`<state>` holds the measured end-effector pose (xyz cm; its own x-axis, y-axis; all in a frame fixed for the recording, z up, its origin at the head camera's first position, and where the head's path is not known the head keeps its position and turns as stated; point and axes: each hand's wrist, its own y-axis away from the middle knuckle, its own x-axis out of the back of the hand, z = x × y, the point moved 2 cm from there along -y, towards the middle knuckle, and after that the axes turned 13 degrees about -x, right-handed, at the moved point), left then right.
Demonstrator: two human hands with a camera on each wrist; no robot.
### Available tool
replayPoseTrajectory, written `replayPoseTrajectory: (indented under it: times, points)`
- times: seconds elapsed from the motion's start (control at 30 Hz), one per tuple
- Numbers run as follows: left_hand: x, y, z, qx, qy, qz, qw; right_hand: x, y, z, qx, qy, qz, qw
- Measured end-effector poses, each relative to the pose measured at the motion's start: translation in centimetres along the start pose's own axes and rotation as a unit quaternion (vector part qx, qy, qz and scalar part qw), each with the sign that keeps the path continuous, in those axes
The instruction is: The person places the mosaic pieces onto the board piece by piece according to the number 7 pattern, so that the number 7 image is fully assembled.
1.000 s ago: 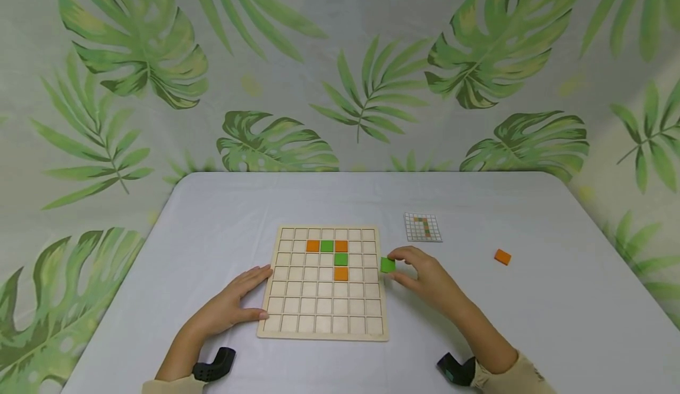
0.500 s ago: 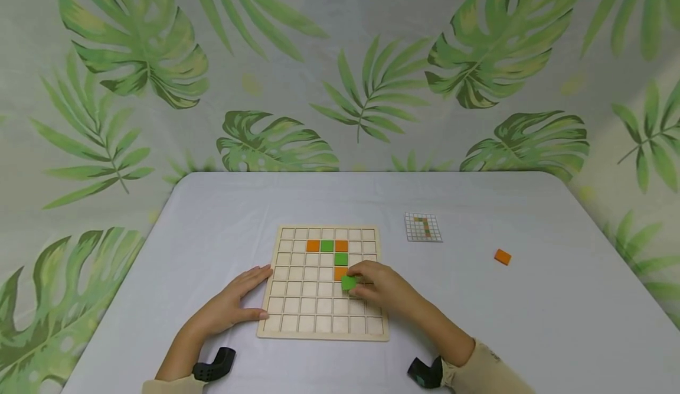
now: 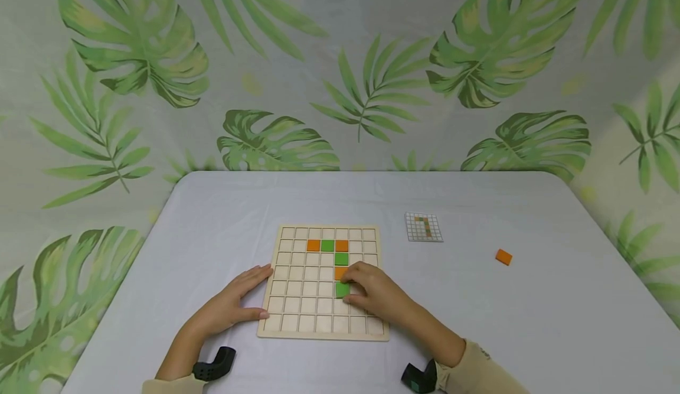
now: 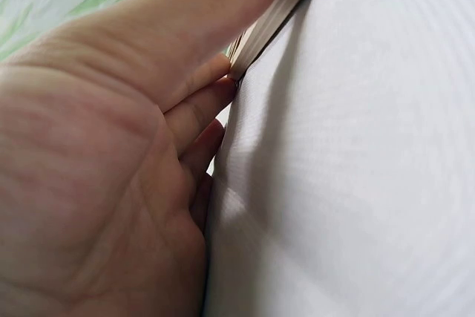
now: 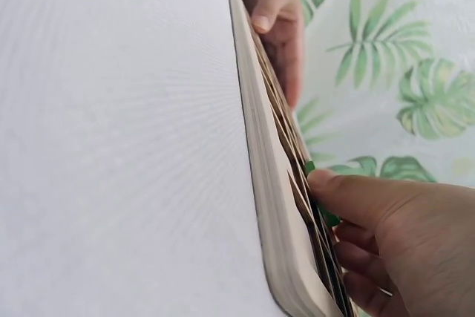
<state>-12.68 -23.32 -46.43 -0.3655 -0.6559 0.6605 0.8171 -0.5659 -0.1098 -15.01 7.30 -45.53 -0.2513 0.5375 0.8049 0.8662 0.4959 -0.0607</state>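
Note:
A wooden grid board (image 3: 303, 307) lies on the table. My right hand (image 3: 378, 291) pinches a green square tile (image 3: 342, 290) between thumb and fingers, at the cell just below an orange tile (image 3: 339, 273). Seen from the right wrist, that green tile's edge shows beside the thumb (image 5: 338, 189), low over the board's surface. My left hand (image 3: 229, 305) rests at the board's left edge, fingers extended and thumb touching the rim. Higher up, an orange, a green and an orange tile form a row, with another green tile (image 3: 342, 259) under the row's right end.
A small card (image 3: 423, 227) printed with a grid and coloured squares lies behind the board to the right. Farther right is a loose orange tile (image 3: 503, 257). The white table (image 3: 467, 299) meets a leaf-patterned curtain (image 3: 372, 87) at its back edge.
From beside the board's right edge, my right hand has carried the green tile left and down to the cell below the lower orange tile. My left hand has stayed put.

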Motion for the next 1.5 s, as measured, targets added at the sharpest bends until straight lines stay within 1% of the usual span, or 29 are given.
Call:
replayPoseTrajectory:
  times: [0.17,0.3,0.43,0.6,0.73,0.8,0.9,1.03,1.17,1.27,1.5]
  points:
    - [0.0,0.0,-0.1,0.0,0.002,0.0,1.0,-0.2,0.0,-0.1,0.002,0.008,0.012,1.0]
    - [-0.1,0.0,-0.2,0.0,-0.003,0.001,1.0,-0.3,0.0,-0.1,-0.001,0.001,0.019,1.0]
    - [-0.1,0.0,-0.2,-0.002,-0.004,0.002,1.0,-0.4,-0.1,-0.1,-0.015,-0.017,0.019,1.0]
    - [0.0,0.0,-0.1,-0.001,-0.001,0.003,1.0,-0.2,-0.1,-0.2,-0.033,-0.035,0.01,0.999]
    - [0.0,0.0,-0.1,0.0,-0.004,0.003,1.0,0.7,0.3,-0.5,-0.045,-0.057,0.007,0.997]
    - [-0.1,0.0,-0.1,0.001,-0.003,0.003,1.0,1.6,0.6,-0.6,-0.048,-0.067,0.009,0.997]
    - [-0.1,0.0,-0.1,0.0,-0.003,0.003,1.0,3.2,1.2,-0.4,-0.04,-0.061,0.021,0.997]
    - [-0.1,0.0,-0.1,-0.001,-0.003,0.003,1.0,5.6,2.5,0.8,-0.03,-0.039,0.067,0.997]
    - [0.0,0.0,-0.1,-0.001,-0.004,0.003,1.0,8.0,4.0,3.1,-0.035,-0.029,0.119,0.992]
    - [0.0,0.0,-0.1,-0.001,-0.004,0.002,1.0,9.5,5.3,5.1,-0.056,-0.018,0.146,0.988]
    - [-0.1,0.1,-0.2,-0.003,-0.001,0.001,1.0,12.6,8.4,10.0,-0.122,-0.001,0.186,0.975]
